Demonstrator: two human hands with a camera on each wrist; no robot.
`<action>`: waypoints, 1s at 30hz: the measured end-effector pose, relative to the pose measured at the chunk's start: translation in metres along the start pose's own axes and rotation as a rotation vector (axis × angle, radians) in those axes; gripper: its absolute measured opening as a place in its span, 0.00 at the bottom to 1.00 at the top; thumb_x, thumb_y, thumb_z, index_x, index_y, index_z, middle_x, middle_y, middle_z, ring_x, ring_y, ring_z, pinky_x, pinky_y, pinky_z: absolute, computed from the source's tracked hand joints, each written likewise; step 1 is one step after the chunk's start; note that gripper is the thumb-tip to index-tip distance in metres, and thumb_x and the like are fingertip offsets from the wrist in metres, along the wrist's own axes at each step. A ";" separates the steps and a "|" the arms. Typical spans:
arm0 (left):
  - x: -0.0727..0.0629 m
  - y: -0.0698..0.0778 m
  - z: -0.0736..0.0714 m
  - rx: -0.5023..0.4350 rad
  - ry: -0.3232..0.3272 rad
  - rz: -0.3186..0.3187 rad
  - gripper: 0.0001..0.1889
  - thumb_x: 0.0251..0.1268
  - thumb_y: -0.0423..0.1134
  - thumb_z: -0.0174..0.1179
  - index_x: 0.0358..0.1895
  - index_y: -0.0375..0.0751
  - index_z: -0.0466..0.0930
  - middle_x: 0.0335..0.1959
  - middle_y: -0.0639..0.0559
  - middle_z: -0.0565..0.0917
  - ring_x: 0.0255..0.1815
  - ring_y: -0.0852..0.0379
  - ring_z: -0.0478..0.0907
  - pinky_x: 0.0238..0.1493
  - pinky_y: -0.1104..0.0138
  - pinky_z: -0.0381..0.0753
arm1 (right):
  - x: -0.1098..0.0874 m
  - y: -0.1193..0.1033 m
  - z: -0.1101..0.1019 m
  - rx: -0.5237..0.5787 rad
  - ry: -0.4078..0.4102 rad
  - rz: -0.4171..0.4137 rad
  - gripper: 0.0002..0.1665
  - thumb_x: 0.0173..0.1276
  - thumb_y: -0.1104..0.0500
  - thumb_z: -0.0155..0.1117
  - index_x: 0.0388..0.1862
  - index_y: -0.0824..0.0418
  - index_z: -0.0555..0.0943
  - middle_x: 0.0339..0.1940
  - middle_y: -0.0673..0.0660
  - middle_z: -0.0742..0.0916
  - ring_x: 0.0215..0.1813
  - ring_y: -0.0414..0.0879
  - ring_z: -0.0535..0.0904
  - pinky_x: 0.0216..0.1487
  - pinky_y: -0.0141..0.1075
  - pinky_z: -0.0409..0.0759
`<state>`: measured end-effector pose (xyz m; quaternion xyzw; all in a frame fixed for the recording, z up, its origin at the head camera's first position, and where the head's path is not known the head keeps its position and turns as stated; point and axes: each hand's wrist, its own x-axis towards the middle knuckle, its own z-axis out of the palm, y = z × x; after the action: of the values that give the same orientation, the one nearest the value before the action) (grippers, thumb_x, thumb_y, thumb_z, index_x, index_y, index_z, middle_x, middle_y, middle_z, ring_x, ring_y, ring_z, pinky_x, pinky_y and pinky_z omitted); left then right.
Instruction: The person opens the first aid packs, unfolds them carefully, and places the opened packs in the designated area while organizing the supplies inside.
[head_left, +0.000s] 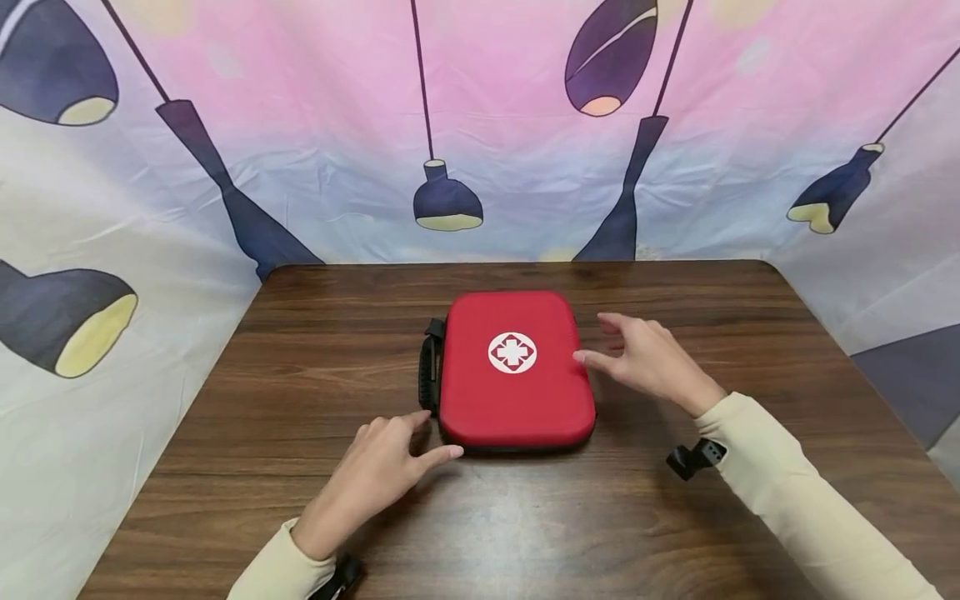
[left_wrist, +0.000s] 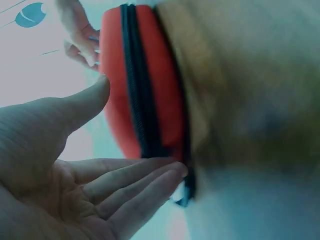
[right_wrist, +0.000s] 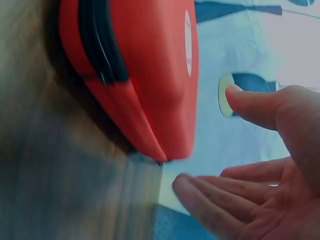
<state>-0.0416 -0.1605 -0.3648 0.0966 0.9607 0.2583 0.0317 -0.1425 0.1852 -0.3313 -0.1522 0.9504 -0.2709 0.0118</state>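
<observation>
A red first-aid case (head_left: pixel 517 408) with a white cross emblem lies flat and closed on the wooden table. Its black carry handle (head_left: pixel 428 371) is on the left side, and a black zipper (left_wrist: pixel 134 85) runs around its edge in the left wrist view. My left hand (head_left: pixel 378 467) is at the near left corner, thumb and fingers spread beside the case; whether it touches is unclear. At the right side my right hand (head_left: pixel 648 358) has its thumb near the edge, fingers apart. In the right wrist view a gap shows between the fingers (right_wrist: pixel 215 200) and the case.
The brown wooden table (head_left: pixel 315 333) extends on all sides of the case. Behind it hangs a cloth backdrop (head_left: pixel 360 100) printed with dark lamps. A black wrist strap (head_left: pixel 696 457) sits by the right sleeve.
</observation>
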 end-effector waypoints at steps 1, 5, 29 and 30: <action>0.000 -0.001 0.003 -0.010 0.001 0.005 0.35 0.58 0.63 0.70 0.57 0.36 0.84 0.11 0.58 0.68 0.16 0.63 0.58 0.21 0.64 0.67 | -0.002 -0.001 0.004 -0.007 -0.017 -0.001 0.49 0.63 0.39 0.74 0.70 0.72 0.72 0.57 0.69 0.85 0.55 0.60 0.85 0.57 0.55 0.81; 0.002 -0.003 0.015 -0.013 0.054 0.027 0.30 0.59 0.59 0.72 0.55 0.38 0.85 0.11 0.61 0.66 0.15 0.64 0.57 0.30 0.59 0.74 | -0.006 -0.007 0.021 0.003 -0.077 -0.013 0.54 0.61 0.37 0.74 0.72 0.73 0.69 0.58 0.69 0.85 0.58 0.60 0.84 0.57 0.54 0.81; -0.001 0.021 0.007 0.053 0.396 0.272 0.31 0.55 0.52 0.76 0.56 0.33 0.85 0.12 0.58 0.74 0.11 0.68 0.52 0.26 0.59 0.79 | -0.017 -0.003 0.026 0.026 -0.095 -0.069 0.49 0.63 0.41 0.75 0.70 0.73 0.72 0.59 0.66 0.85 0.59 0.56 0.84 0.58 0.52 0.81; -0.001 0.023 0.005 0.046 0.409 0.285 0.31 0.55 0.52 0.77 0.56 0.34 0.86 0.12 0.59 0.74 0.12 0.69 0.50 0.24 0.61 0.78 | -0.017 -0.002 0.024 0.026 -0.099 -0.071 0.47 0.63 0.42 0.75 0.70 0.73 0.72 0.58 0.66 0.85 0.59 0.56 0.83 0.58 0.51 0.81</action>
<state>-0.0365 -0.1390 -0.3574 0.1774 0.9295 0.2522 -0.2021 -0.1230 0.1759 -0.3517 -0.1987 0.9392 -0.2755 0.0512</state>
